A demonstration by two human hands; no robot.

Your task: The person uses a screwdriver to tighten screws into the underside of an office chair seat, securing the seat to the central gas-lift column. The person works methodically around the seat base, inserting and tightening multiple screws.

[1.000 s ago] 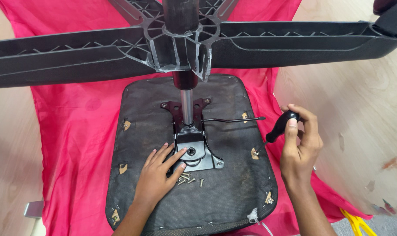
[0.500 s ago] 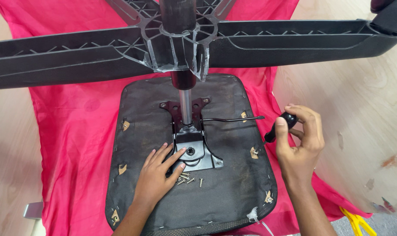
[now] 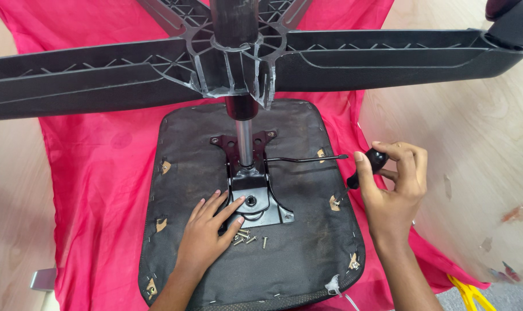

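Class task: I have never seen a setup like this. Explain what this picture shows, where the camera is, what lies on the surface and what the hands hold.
The one picture comes from a camera on a person's head, looking down. An office chair lies upside down on a red cloth: its seat underside faces up, its star base nearest the camera. The left hand rests on the black metal plate, beside loose screws. The right hand holds a black-handled screwdriver, tip at the seat edge.
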